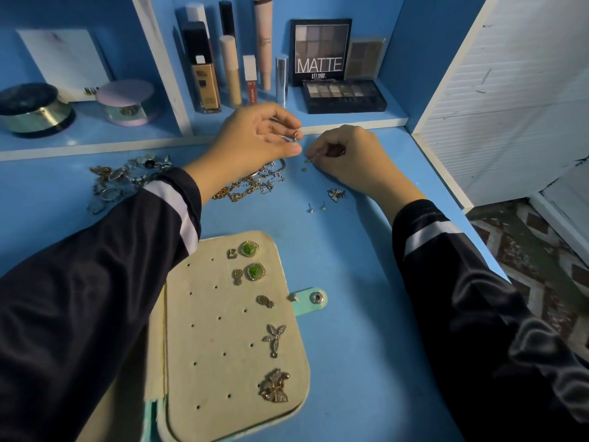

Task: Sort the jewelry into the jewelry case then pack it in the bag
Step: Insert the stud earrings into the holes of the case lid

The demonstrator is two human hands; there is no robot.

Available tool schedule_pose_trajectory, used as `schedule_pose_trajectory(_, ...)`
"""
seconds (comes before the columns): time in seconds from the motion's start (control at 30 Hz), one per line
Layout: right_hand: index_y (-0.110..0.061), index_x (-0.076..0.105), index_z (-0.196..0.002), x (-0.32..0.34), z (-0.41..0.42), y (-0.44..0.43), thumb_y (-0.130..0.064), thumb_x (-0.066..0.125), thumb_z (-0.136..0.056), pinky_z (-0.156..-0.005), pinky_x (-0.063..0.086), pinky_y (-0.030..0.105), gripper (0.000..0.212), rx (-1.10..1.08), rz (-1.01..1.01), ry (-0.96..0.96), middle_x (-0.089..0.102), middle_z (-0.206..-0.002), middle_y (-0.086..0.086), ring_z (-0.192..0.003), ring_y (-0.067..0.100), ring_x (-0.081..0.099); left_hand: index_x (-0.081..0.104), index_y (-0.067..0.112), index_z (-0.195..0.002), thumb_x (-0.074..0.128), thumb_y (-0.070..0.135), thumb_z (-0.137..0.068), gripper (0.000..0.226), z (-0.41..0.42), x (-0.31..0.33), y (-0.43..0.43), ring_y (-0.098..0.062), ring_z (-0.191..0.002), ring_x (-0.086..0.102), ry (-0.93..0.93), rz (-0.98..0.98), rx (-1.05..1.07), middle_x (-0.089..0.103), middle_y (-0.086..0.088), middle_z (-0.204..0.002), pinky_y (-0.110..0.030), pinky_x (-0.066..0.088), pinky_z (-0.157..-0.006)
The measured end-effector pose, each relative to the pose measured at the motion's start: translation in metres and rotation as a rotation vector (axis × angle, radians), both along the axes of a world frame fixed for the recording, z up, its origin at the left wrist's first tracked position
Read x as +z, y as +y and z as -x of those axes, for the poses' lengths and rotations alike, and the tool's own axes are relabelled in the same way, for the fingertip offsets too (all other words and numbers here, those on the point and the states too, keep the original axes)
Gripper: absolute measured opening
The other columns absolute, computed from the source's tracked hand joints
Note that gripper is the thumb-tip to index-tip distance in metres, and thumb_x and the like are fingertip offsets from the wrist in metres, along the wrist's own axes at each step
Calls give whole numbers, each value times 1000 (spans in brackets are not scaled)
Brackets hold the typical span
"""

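The open jewelry case (pixel 207 330) lies near me on the blue table, its beige holed panel carrying several earrings, among them two green studs (pixel 251 260) and a gold butterfly (pixel 274 386). My left hand (pixel 255 138) pinches a small gold earring (pixel 296 135) above a heap of chains (pixel 251 185). Just to its right, my right hand (pixel 347 154) pinches a tiny earring piece (pixel 308 160) at the tabletop. Loose on the table lie a small back (pixel 303 170), two studs (pixel 316 207) and a butterfly earring (pixel 336 194). No bag is in view.
Rings and bracelets (pixel 127 177) sit in a pile at the left. A raised shelf behind holds makeup bottles (pixel 205 74), eyeshadow palettes (pixel 344 95) and round jars (pixel 127 103). The table's right edge (pixel 478 231) drops to a patterned floor beside a white panel.
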State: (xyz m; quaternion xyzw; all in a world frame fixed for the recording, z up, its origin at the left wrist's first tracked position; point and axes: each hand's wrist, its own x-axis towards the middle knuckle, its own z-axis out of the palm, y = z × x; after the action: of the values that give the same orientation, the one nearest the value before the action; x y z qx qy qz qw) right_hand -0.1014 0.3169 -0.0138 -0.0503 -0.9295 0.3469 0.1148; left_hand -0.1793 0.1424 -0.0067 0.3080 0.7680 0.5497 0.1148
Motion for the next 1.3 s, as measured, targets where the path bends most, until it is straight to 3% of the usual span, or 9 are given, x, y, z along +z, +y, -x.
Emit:
schedule_pose_trajectory(0.17,-23,69,-79,-1,1,0,-9,64,-82,-60,38,9,15,3,7,-10,63,-80,0,-67,5,50,69,10,-96,79,1,-75,25,-2,3,0,0,-79,70,32,20,-6,71,4,-95,-16,54,-77)
schedule_pose_trajectory(0.37,-14,62,-80,-1,-4,-3,-6,58,-84,-61,38,9,9,-29,22,63,59,-75,-4,-66,7,49,71,18,-89,81,4,-74,23,-4,8,0,-5,-84,71,41,-3,25,73,3,-94,-19,56,-81)
schedule_pose_trajectory(0.47,-14,62,-81,3,-9,-7,-7,58,-84,-60,39,10,9,-66,129,104,61,-76,0,-65,7,50,71,16,-91,81,6,-74,22,-5,14,0,-5,-85,71,46,-21,24,73,4,-93,-20,56,-82)
schedule_pose_trajectory(0.6,-16,62,-78,10,-21,-13,-3,61,-83,-61,40,25,14,-112,376,97,50,-69,5,-64,15,47,72,16,-90,83,10,-73,21,-11,21,-6,-16,-91,72,51,14,54,74,0,-94,-28,57,-88)
schedule_pose_trajectory(0.73,-14,61,-76,19,-42,-27,1,62,-85,-64,37,30,18,-107,565,98,45,-73,13,-68,20,42,72,21,-84,85,15,-69,21,-25,28,-26,-8,-85,71,26,24,66,75,4,-90,-28,57,-89)
schedule_pose_trajectory(0.93,-17,69,-82,27,-72,-53,1,61,-89,-62,43,18,21,-85,693,102,56,-70,1,-66,8,52,68,20,-78,83,9,-73,20,-56,40,-64,0,-69,65,42,15,160,70,1,-80,-24,56,-79)
schedule_pose_trajectory(1.03,-14,68,-82,27,-88,-67,1,61,-89,-62,45,17,18,-72,744,80,59,-82,11,-67,8,54,68,14,-82,78,3,-78,16,-76,41,-80,3,-64,63,31,-11,174,69,-3,-80,-16,55,-69)
schedule_pose_trajectory(1.17,-10,66,-82,24,-108,-84,3,62,-88,-62,47,17,15,-65,821,60,65,-79,7,-70,12,57,67,14,-82,70,-4,-85,19,-100,39,-99,0,-66,67,-22,-39,167,68,-3,-78,-15,55,-65)
schedule_pose_trajectory(1.3,-7,66,-84,20,-125,-97,1,64,-88,-62,46,19,9,-66,801,43,67,-80,10,-68,16,56,67,16,-85,67,-3,-87,20,-124,36,-114,-7,-74,71,-33,-39,158,71,-6,-88,-18,56,-70)
